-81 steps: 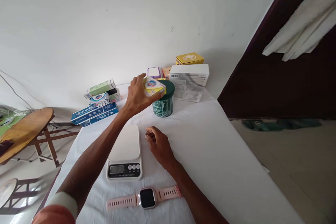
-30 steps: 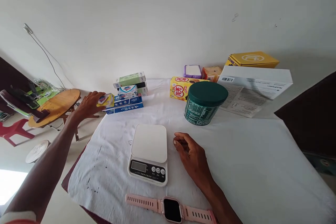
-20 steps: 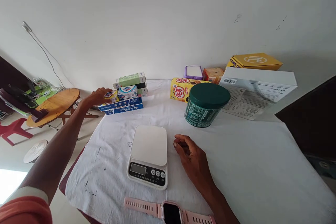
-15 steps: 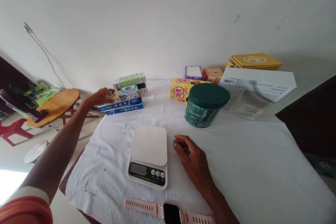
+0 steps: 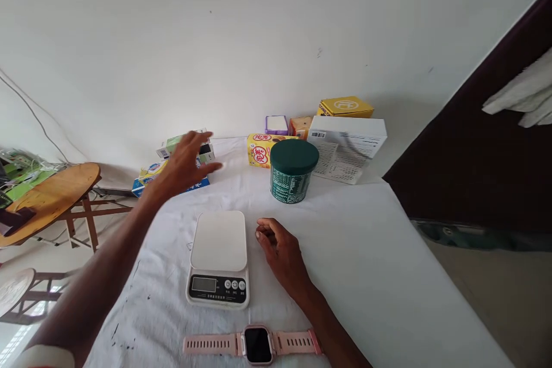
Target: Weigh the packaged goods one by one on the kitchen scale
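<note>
My left hand (image 5: pixel 185 165) is raised with thumb and fingers apart, in front of the stacked boxes at the table's back left. It partly hides a green and white box (image 5: pixel 172 142), a yellow soap box (image 5: pixel 150 171) and a blue box (image 5: pixel 198 185). My right hand (image 5: pixel 282 253) rests on the white cloth with its fingers curled and nothing visible in them. Just left of it stands a white kitchen scale (image 5: pixel 219 241) with a bare platform and a dark display. Nearer me lies a pink-strapped smartwatch (image 5: pixel 257 345).
A green lidded tub (image 5: pixel 294 169) stands beyond my right hand. Around it are a yellow snack box (image 5: pixel 259 150), a purple-edged pack (image 5: pixel 276 124), an orange pack (image 5: pixel 301 125), a white carton (image 5: pixel 349 149) and a yellow box (image 5: pixel 346 106). A round wooden table (image 5: pixel 64 190) stands at left.
My left hand has come away from the soap boxes toward the right, its fingers spreading. The view has turned right. My right hand stays beside the scale.
</note>
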